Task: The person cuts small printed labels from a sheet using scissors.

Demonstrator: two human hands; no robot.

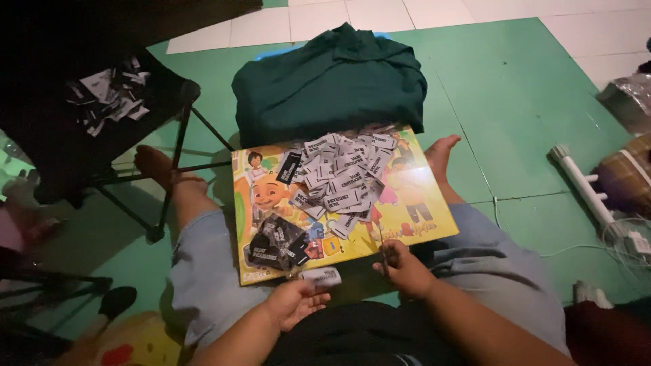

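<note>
We were sat on a green floor mat [515,102] with legs spread, and the biggest thing in front of us was a dark green folded garment [329,81] lying just past the far edge of the board. Off to the left stood a black folding chair [81,115] with a scatter of small tags [108,95] on its seat. Across our lap sat a yellow cartoon-printed board [420,203], tilted a bit, reaching from knee to knee. On its upper middle lay a loose heap of grey fabric labels [342,176], overlapping every which way, and near its lower left corner sat a smaller pile of black labels [274,244], well apart from the grey ones. A white power strip [584,186] lay on the mat over to the right with its cable trailing off. Our right hand [407,270] was curled tight around small scissors [385,254] at the board's near edge, blades pointing up toward the grey heap. Our left hand [293,303] pinched one grey label [320,276] between thumb and fingers, just off the board's near edge and right beside the black pile.
</note>
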